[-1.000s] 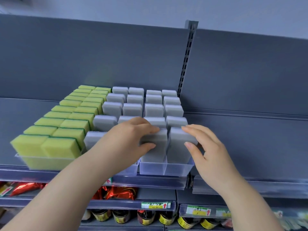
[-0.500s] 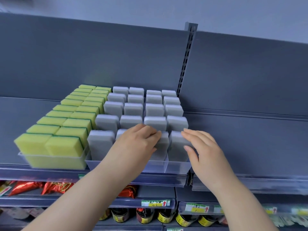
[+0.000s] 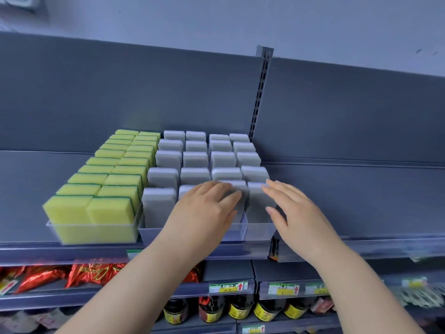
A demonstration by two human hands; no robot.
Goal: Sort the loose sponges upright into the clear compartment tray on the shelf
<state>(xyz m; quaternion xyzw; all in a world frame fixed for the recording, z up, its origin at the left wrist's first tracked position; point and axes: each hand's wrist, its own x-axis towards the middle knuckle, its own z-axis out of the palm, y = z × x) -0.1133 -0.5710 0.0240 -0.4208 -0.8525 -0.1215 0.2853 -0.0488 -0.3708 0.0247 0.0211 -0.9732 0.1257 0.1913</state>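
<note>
- Sponges (image 3: pixel 195 159), all gray, stand upright in the clear tray (image 3: pixel 258 231) on the shelf (image 3: pixel 361 189). They make four lines from front to back, with five in each line.
- The left hand (image 3: pixel 204 208) lies on top of the front row, over the two middle sponges there. Its fingers (image 3: pixel 231 189) are nearly straight and flat on the tops. Its grip is loose and apart, so it holds nothing.
- The right hand (image 3: pixel 298 213) is at the front right sponge (image 3: pixel 257 203). Its fingertips (image 3: pixel 269 183) touch the top edge of that sponge, and the thumb sits on the sponge's front face. The fingers are straight, so this grip is apart too and wraps around nothing.
- The front left sponge (image 3: pixel 159 204) stands on its own, and no hand touches it.
- Yellow sponges (image 3: pixel 108 209) with thin green backs fill a second tray (image 3: pixel 96 233), just beside the gray ones on the left. They stand upright in two lines.
- Under the shelf there are red bags (image 3: pixel 96 273), dark bottles (image 3: pixel 209 309) with yellow labels, and price tags (image 3: pixel 228 286) on the rail.
</note>
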